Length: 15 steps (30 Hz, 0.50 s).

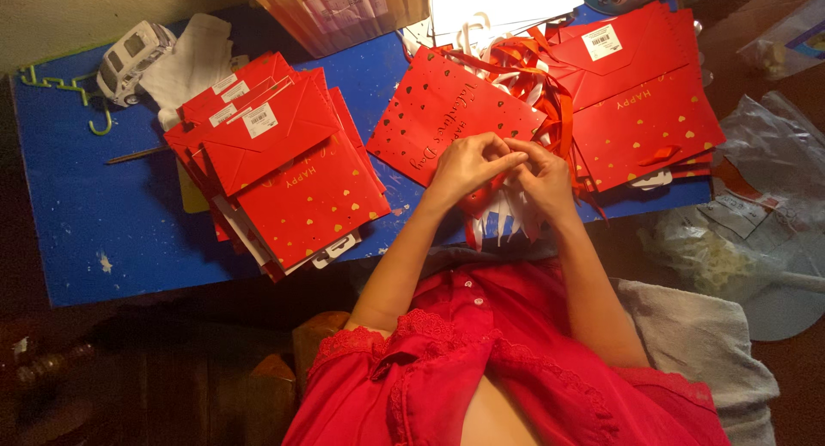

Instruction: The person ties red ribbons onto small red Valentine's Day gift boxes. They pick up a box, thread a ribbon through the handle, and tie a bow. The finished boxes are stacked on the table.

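Both hands work at the near edge of the blue tabletop (pixel 86 231), directly ahead of the person's red blouse. The left hand (pixel 464 167) and right hand (pixel 543 178) meet fingertip to fingertip. The fingers (pixel 507 160) of the left hand are pressed together and pinch a narrow red and white ribbon piece (pixel 498 214); the right hand's fingers are curled in and pinch the same piece from the other side. What the tips grip exactly is partly hidden by the knuckles.

Procedure for the step in hand, as judged from the frame:
1. Keep the pinch at the fingertips, not the pads lower down, so the thin strip does not slip.
2. Hold both wrists low over the tabletop for steadiness.
3. Keep the loose ends hanging clear toward the body, away from the tangle beyond.

The ribbon piece lies between and just below the fingers, its ends trailing under both hands. Touching the far side of the left hand lies a flat red gift bag (pixel 443 111) with gold hearts. Just beyond the right hand sits a heap of red and white ribbons (pixel 524 68). Farther right lies a stack of red bags (pixel 644 102); to the left, well apart, a second fanned stack (pixel 284 171). At the far left corner stands a white toy vehicle (pixel 133 55).
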Each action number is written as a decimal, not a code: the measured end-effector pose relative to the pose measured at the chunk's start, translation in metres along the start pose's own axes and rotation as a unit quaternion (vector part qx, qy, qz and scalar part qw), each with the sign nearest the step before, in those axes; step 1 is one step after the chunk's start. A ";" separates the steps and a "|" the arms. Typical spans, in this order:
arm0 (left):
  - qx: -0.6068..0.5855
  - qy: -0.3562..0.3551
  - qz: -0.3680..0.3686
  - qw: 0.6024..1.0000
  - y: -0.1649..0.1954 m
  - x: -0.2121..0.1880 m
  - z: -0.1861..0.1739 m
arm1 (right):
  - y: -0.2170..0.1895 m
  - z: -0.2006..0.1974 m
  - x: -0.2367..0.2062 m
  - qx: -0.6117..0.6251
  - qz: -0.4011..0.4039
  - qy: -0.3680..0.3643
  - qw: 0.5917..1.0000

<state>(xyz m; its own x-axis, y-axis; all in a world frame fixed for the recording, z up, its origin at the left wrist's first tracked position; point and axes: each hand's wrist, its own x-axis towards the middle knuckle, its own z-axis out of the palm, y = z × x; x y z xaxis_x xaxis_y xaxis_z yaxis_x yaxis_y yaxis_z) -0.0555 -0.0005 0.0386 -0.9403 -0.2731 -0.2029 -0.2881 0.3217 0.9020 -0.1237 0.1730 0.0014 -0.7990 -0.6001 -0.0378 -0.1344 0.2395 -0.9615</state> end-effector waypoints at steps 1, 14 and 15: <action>0.035 0.005 -0.012 0.999 0.001 0.000 0.002 | 0.000 -0.001 0.000 0.005 -0.004 0.003 1.000; -0.318 -0.235 0.089 0.914 -0.038 -0.003 -0.013 | 0.008 0.000 -0.002 0.037 0.032 -0.002 0.999; -0.333 -0.256 0.094 0.903 -0.039 -0.005 -0.015 | 0.009 0.000 -0.002 0.033 0.045 0.001 0.998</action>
<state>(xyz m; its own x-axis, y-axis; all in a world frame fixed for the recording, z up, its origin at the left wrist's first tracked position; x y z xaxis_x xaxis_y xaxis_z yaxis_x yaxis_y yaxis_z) -0.0372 -0.0258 0.0101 -0.9709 0.2387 -0.0174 -0.1015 -0.3446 0.9333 -0.1232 0.1758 -0.0071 -0.8074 -0.5768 -0.1239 -0.0231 0.2407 -0.9703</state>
